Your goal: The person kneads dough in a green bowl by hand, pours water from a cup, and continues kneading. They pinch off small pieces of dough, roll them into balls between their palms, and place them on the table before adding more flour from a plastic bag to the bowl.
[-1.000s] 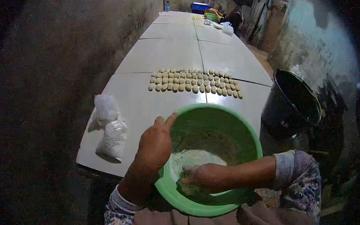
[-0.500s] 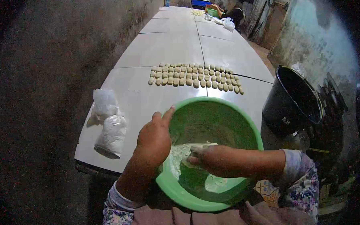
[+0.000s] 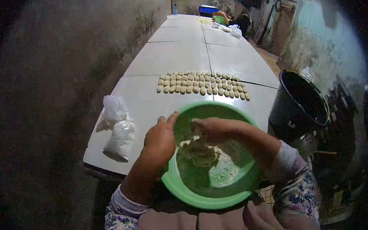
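A large green basin [image 3: 208, 202] stands at the near edge of the table, with a lump of dough [image 3: 200, 153] and loose white flour [image 3: 225, 170] inside. My left hand [image 3: 159, 138] grips the basin's left rim, fingertips over the edge. Inside the basin, above the dough, my right hand [image 3: 203, 128] has its fingers curled; a small pale bit shows below them, and shadow hides what they hold. Beyond the basin, several small dough pieces [image 3: 195, 83] lie in rows on the table.
The long white table [image 3: 177, 53] runs away from me. A bag of white powder [image 3: 120, 138] lies at its left edge. A black bucket [image 3: 288, 110] stands at the right. Another person [image 3: 241, 24] is at the far end, near a green bowl [image 3: 220, 19] and a blue crate [image 3: 208, 10].
My right hand has risen from the flour toward the far side of the basin, uncovering the dough lump. My left hand stays on the rim. The view has tilted up slightly.
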